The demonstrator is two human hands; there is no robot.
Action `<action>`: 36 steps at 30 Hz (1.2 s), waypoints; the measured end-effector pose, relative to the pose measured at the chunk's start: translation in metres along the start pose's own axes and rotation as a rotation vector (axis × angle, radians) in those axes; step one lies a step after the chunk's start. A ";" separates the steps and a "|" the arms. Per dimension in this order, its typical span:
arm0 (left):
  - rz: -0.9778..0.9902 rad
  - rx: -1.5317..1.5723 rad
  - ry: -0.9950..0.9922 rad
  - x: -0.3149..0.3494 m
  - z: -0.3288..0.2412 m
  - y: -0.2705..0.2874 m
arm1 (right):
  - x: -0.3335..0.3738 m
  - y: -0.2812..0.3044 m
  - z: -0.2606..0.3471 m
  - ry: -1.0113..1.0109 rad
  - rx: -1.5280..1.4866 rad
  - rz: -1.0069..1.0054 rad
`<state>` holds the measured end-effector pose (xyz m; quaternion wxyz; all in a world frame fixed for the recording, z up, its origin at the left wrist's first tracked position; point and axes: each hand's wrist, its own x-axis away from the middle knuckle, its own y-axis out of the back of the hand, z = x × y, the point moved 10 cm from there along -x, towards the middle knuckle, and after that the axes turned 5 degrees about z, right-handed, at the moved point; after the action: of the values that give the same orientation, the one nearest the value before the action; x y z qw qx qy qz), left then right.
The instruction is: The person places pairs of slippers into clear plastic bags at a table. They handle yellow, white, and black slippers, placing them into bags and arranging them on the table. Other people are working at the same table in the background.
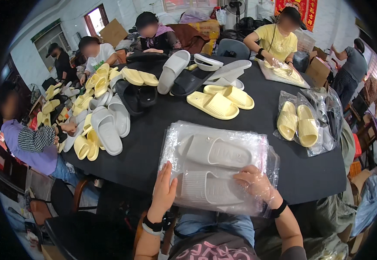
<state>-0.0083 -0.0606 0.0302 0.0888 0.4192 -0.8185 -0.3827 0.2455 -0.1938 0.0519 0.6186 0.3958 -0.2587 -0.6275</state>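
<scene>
A pair of grey slippers [218, 151] lies side by side, toes to the left, in a clear plastic bag [257, 141] on top of more clear bags in front of me. My left hand [165, 190] rests at the bag's left edge, fingers stretched and together, thumb apart. My right hand [254, 184] reaches in at the bag's right end, with film over its wrist. Its fingers are bent onto the heel of the nearer slipper [214, 190]; the fingertips' hold is partly covered by the hand.
The black table [153, 134] carries loose yellow slippers [223, 100], grey slippers [106, 130] and black slippers [136, 96]. Bagged yellow slippers [299, 123] lie at the right. Across the table, a person in yellow [279, 45] handles a bagged pair; others sit along the left.
</scene>
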 end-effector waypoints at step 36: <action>0.034 -0.398 -0.018 0.008 0.038 -0.034 | -0.038 -0.039 0.020 0.327 0.172 0.155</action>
<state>-0.0097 -0.0574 -0.0217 0.1690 0.3759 -0.7345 -0.5391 0.2042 -0.1561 0.0381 0.6627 0.5229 -0.2371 -0.4809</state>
